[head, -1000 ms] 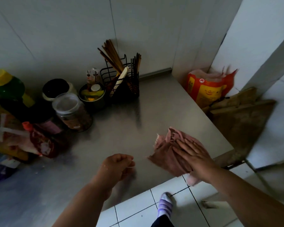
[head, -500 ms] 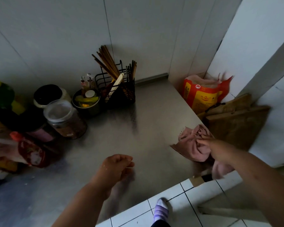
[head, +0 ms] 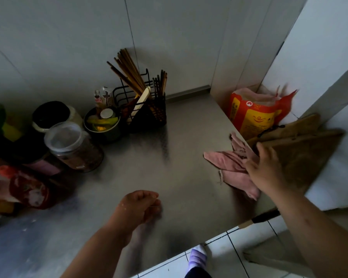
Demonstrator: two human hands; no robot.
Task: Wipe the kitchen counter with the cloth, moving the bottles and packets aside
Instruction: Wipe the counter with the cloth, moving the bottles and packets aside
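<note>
Pink cloth point(head: 229, 163) is at approx 3 o'clock on the steel counter point(head: 179, 177), right at the edge. It's spread out flatter, w/ one corner poking up toward 1 o'clock. A sec ago it was bunched nearer the front edge, around 5 o'clock, so it's been swept back and to the right.

Right hand point(head: 264, 171) sits on the cloth's right end w/ the thumb up. Can't tell if the fingers pinch it or just press.

Left hand point(head: 140, 205) is at 6 o'clock, well apart from the right. It's loosely curled w/ nothing visible in it, and basically hasn't budged.

Wooden cutting boards point(head: 301, 157) lean just beside the cloth, off the counter edge. Red-and-yellow sack point(head: 253, 115) is at 2 o'clock. Chopstick rack point(head: 145, 109) is at 11 o'clock, and the clear-lidded jar point(head: 72, 147) and red packet point(head: 28, 187) are crowded at 9 o'clock, same as before.
</note>
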